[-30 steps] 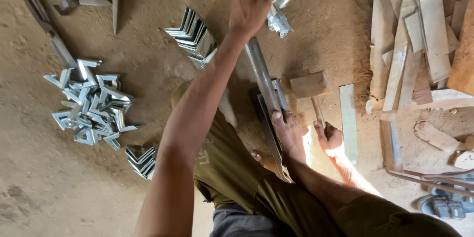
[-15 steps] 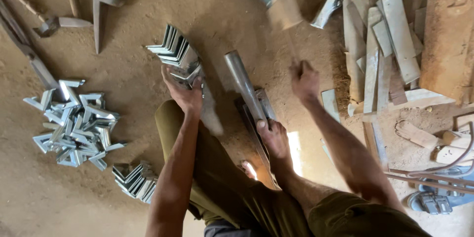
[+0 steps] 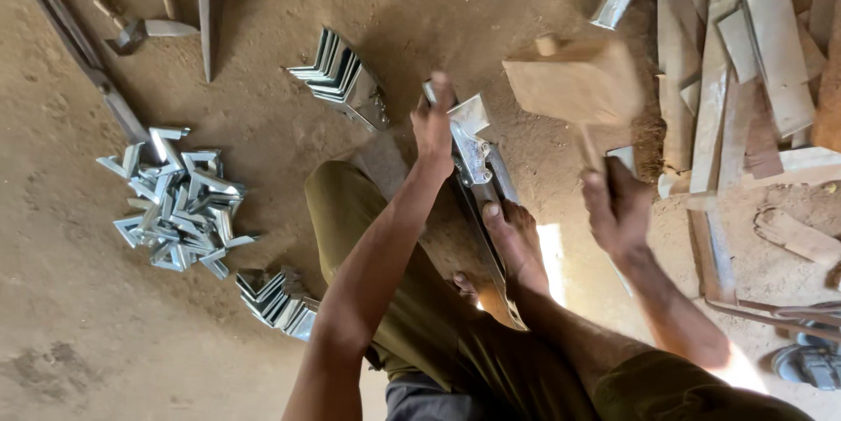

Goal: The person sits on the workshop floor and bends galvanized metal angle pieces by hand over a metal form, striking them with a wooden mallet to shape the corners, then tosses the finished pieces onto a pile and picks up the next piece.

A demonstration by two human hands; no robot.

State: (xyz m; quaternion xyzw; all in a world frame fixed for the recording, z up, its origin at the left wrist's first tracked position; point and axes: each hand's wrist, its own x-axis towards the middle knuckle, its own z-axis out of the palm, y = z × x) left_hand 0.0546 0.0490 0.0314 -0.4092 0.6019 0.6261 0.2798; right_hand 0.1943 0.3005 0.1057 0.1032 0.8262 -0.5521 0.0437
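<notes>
The left hand [image 3: 435, 126] is clamped on a bent metal piece [image 3: 469, 114] atop a steel bar [image 3: 484, 202], pinned by a bare foot [image 3: 517, 241]; the right hand [image 3: 618, 206] grips a raised wooden mallet [image 3: 574, 79]; dirt floor [image 3: 70, 316] all round, loose metal angles [image 3: 180, 211] heaped left, wooden offcuts [image 3: 745, 62] stacked right.

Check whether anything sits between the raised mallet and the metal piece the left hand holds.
Nothing visible does. The mallet in the right hand is up and right of the metal piece; the left hand grips its left side.

Dirt-floor metal workshop: bracket piles [image 3: 180, 211]
</notes>
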